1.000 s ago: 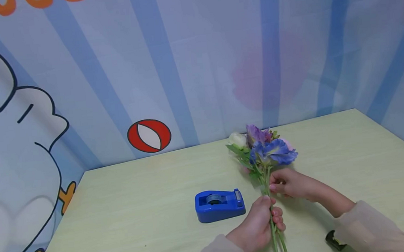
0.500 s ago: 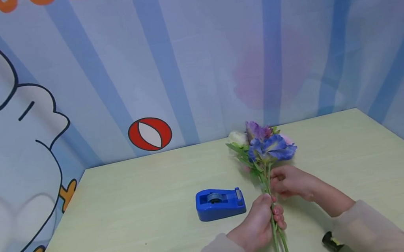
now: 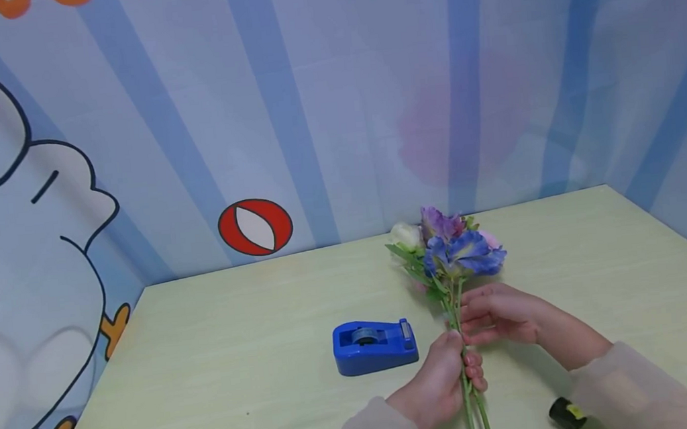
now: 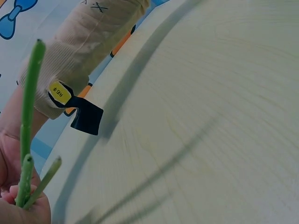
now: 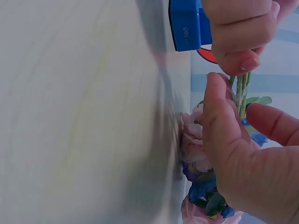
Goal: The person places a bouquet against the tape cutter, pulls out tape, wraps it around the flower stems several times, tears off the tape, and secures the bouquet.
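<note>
In the head view my left hand [image 3: 438,383] grips the green stems [image 3: 470,416] of a bouquet of artificial flowers [image 3: 470,253], its blue, purple, white and pink blooms pointing away. My right hand [image 3: 507,314] is beside the stems just above the left one, fingers loosely bent. The right wrist view shows the right thumb [image 5: 275,123] apart from the fingers, with the stems behind them. Something clear and shiny, like tape [image 5: 239,99], is on the stems there. The cut stem ends [image 4: 32,51] stick out below the left hand in the left wrist view.
A blue tape dispenser [image 3: 376,358] with a roll in it stands left of the bouquet. At the right sleeve is a small black device with a yellow label [image 3: 567,416]. The pale table [image 3: 238,344] ends at a printed cartoon backdrop [image 3: 360,119].
My right fingers have loosened from a pinch beside the stems and spread out, the hand turning slightly. The left hand keeps its grip on the stems; the dispenser stays put.
</note>
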{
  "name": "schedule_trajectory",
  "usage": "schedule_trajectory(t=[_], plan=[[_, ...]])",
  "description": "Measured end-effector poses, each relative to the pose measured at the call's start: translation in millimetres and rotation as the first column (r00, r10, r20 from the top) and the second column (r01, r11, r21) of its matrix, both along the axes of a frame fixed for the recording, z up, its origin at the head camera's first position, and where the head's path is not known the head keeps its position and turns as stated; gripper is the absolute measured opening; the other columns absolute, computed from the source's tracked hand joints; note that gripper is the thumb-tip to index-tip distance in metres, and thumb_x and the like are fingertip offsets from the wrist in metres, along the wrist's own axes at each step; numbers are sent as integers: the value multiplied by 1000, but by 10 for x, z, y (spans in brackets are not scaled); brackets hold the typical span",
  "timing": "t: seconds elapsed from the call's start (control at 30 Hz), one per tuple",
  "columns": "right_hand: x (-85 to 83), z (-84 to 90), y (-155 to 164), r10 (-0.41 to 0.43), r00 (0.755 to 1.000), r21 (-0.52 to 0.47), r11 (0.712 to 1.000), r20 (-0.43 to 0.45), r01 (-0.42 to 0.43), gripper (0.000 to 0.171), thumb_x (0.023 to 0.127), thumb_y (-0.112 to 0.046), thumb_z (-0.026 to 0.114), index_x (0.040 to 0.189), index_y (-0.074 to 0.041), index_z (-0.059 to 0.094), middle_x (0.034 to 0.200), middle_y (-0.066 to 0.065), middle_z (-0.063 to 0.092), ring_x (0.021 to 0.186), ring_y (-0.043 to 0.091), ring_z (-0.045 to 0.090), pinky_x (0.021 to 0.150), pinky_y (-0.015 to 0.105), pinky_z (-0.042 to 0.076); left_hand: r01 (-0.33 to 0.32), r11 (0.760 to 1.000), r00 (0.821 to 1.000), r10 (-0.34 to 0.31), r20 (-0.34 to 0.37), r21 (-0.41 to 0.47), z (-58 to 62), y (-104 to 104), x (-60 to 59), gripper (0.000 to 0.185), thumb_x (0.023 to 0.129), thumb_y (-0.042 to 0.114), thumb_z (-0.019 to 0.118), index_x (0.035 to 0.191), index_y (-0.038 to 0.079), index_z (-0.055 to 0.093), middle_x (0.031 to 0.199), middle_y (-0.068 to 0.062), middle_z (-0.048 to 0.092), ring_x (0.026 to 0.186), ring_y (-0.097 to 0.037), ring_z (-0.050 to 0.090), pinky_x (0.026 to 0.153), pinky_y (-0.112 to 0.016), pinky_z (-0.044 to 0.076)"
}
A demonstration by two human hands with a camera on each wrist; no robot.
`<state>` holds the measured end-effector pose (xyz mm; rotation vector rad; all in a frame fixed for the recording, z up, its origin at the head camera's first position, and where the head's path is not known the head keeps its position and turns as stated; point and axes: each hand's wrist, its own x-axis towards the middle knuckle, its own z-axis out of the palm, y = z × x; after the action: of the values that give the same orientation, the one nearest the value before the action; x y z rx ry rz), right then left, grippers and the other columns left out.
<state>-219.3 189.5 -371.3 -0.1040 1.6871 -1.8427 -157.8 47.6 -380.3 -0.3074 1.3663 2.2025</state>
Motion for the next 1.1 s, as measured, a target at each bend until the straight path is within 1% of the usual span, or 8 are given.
schedule_trajectory(t=[0.27,0.4,0.5,0.57,0.67,0.83,0.97,1.1], plan=[[33,-8,1,35,999,-93,995,24,-32,26,97,-8,47,117,8,54,95,6,69,85,16,65,76,33,54,-4,1000,1000,4,1,-3,-7,-1,6,22,103,18,25,85,15,38,60,7,28,50,-4,23,50,-16,22],[44,-11,-31,14,998,-110,994,57,-8,24,97,-10,48,115,5,54,96,6,69,87,18,64,76,32,53,-2,1000,1000,2,-3,-2,-12,-2,9,23,103,20,25,85,15,38,60,7,27,50,-5,23,50,-16,22],[48,-2,-57,-17,996,-93,995,85,25,27,97,-15,51,115,5,50,95,7,68,87,18,63,75,30,53,-3,1000,1000,3,-7,-9,-15,0,10,22,103,20,25,86,15,38,60,6,27,50,-5,23,50,-16,22],[46,13,-80,-39,994,-65,997,99,45,28,96,-19,53,113,4,51,93,7,68,84,16,62,74,28,53,-12,1000,1000,11,-10,-25,-21,0,11,21,103,19,26,87,14,39,60,6,28,50,-5,24,49,-16,23],[36,29,-130,-57,995,-15,998,85,59,28,95,-23,55,108,2,55,89,5,67,79,13,61,70,24,53,-31,998,999,30,-26,-51,-36,-4,12,19,102,17,29,88,14,40,60,6,29,50,-5,25,48,-15,24],[20,30,-202,-94,994,30,995,56,92,17,94,-18,56,97,-2,61,75,1,65,67,8,58,62,22,52,-63,995,997,58,-52,-83,-42,-22,18,17,101,16,33,88,13,43,60,5,33,50,-5,29,46,-15,29],[19,9,-199,-95,994,2,996,48,95,12,94,-11,54,91,-2,62,69,-1,63,55,5,52,54,18,46,-73,993,996,67,-63,-98,-49,-45,23,17,100,17,37,91,10,48,60,4,36,50,-6,32,45,-15,32],[15,-15,-196,-81,996,-60,995,42,83,15,95,-7,50,87,-3,62,72,1,65,50,4,50,50,15,43,-82,992,995,76,-66,-99,-63,-62,19,18,100,17,40,91,9,53,60,4,39,50,-6,35,44,-15,34]])
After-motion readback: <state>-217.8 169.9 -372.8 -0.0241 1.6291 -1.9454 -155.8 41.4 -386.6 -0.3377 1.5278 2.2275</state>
